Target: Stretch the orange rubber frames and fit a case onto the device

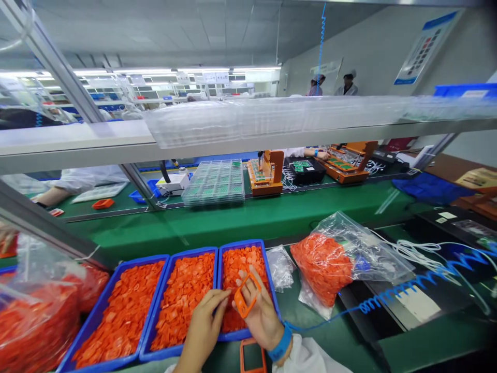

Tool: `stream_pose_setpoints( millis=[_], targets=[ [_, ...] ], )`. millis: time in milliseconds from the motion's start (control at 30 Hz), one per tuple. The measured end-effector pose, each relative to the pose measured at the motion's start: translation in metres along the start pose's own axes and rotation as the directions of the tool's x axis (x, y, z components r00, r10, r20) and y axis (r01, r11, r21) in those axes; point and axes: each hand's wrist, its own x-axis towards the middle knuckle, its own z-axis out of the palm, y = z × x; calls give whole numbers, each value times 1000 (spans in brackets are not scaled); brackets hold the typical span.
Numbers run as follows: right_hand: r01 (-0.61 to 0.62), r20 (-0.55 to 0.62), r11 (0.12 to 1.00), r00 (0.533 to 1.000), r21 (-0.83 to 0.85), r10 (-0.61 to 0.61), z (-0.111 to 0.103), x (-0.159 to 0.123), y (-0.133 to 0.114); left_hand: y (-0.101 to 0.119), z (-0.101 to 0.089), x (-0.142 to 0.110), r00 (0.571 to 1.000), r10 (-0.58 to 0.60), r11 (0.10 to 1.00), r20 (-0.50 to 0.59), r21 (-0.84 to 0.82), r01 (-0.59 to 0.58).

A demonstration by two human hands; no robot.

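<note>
My right hand point(259, 314), with a blue wrist strap point(282, 344), holds an orange plastic frame point(241, 303) tilted up over the right-hand tray. The frame has a large window and smaller holes at one end. Close to its left side, my left hand point(208, 317) is closed in a pinch; whatever sits between its fingertips is too small to make out. Beneath both hands lies a blue tray point(266, 259) of small orange plastic pieces point(241, 259). A second orange frame point(252, 357) lies on the green bench by my right wrist.
Two more blue trays point(167, 269) of orange pieces stand to the left, beside bulging plastic bags point(39, 321). On the right lie a clear bag of orange parts point(322, 261) and a coiled blue cord point(392, 297). Beyond, a co-worker's hand point(321, 154) reaches to an orange fixture point(345, 168).
</note>
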Motion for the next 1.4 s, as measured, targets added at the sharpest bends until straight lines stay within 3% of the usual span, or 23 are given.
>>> stream_pose_setpoints(
  millis=[67,167,233,333,500,667,867,1033,1167,1267,1400],
  targets=[
    [-1,13,1000,1000,-10,1,1,-1,-1,3,-2,-6,990,-136,967,-26,-220,128],
    [-5,5,999,1000,-34,5,2,-2,-2,12,0,-14,940,-340,818,16,-489,304],
    [-9,-12,999,1000,-51,9,2,-2,-2,18,4,-17,912,-405,731,63,-577,365],
    [-6,-38,997,999,-72,3,1,-1,-2,22,8,-19,898,-422,683,120,-610,403],
    [9,-33,996,999,-84,-12,3,-2,-2,22,9,-17,912,-397,705,108,-600,378],
    [15,10,996,1000,-93,-14,6,-4,-3,17,0,-16,950,-313,820,26,-497,283],
    [-65,56,987,996,-150,74,4,-4,-2,20,-7,-14,971,-139,900,193,-385,205],
    [-100,97,979,988,-179,119,1,-5,-1,19,-3,-11,962,-116,902,249,-378,207],
    [-113,121,971,983,-209,140,4,-5,-2,24,-8,-6,958,-73,958,277,-247,144],
    [-112,150,960,977,-258,155,6,-4,-3,38,-17,-2,932,-55,990,357,-99,96],
    [-117,205,926,958,-360,201,3,-4,-2,49,-19,1,883,-41,995,467,-60,78]
  ],
)
